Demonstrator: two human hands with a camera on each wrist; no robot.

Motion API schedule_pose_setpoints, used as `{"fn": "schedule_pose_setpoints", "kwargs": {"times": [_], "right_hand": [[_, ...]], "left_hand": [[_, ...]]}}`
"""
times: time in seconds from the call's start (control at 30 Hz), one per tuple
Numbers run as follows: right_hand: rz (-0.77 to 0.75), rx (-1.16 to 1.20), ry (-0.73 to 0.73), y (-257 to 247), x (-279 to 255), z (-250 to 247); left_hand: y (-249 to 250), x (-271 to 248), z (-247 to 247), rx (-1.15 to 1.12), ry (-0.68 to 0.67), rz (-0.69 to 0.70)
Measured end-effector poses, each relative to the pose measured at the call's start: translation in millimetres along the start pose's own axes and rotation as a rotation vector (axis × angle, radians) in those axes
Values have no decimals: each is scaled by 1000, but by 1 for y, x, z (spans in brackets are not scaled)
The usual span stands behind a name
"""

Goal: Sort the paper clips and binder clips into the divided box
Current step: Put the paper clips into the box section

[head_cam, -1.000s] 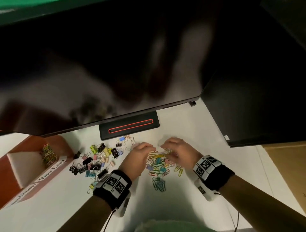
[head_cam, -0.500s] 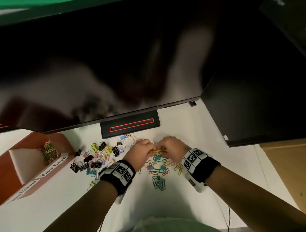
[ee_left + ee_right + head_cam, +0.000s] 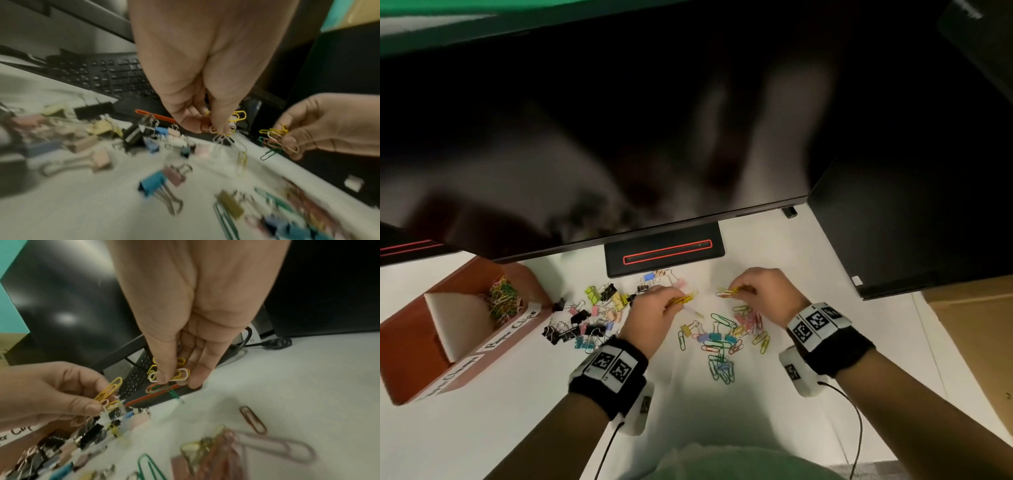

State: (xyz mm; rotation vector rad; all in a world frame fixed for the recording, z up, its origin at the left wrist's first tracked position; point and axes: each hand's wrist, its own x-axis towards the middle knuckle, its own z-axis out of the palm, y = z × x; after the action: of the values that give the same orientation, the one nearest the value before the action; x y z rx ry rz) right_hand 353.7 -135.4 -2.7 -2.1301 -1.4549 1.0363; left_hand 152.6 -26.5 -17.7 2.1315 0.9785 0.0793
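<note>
A: Head view?
B: Left hand (image 3: 654, 313) pinches yellow paper clips (image 3: 683, 298); right hand (image 3: 767, 296) pinches another bunch (image 3: 727, 292). Loose paper clips (image 3: 722, 339) lie between the wrists, binder clips (image 3: 585, 318) just left, divided box (image 3: 421, 373) far left.

A: Left wrist?
B: Fingertips (image 3: 221, 128) clamped on clips, a chain dangling.

A: Right wrist?
B: Thumb and fingers (image 3: 164, 376) closed on yellow and white clips.

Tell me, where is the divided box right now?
In the head view the divided box sits at the far left of the white desk, left of the binder clip pile, with paper clips in its far compartment.
</note>
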Motion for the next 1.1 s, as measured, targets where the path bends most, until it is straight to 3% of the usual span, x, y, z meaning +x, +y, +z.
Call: {"fn": "schedule_pose_setpoints", "kwargs": {"times": [0.23,0.43,0.5,0.6,0.7,0.83,0.93,1.1], "right_hand": [[-187,-25,93,-65,18,7],[-392,13,71,-180,65,46],[-440,6,63,-220,83,65],[-445,4,36,-269,110,98],[-359,-43,-41,-299,132,133],[-272,-66,-137,-306,140,159],[-304,44,-97,-292,127,149],[-304,50,60,-220,91,109]], "left_hand": [[-30,-43,-89,-149,224,-66],[-74,-89,-173,-338,338,-194],[-95,-98,-195,-297,446,-220],[-125,-105,-221,-260,525,-272],[-152,-100,-229,-330,516,-333],[-166,-90,-220,-259,300,-401],[-155,-89,-212,-149,251,-286],[-121,-79,-175,-232,190,-109]]}}
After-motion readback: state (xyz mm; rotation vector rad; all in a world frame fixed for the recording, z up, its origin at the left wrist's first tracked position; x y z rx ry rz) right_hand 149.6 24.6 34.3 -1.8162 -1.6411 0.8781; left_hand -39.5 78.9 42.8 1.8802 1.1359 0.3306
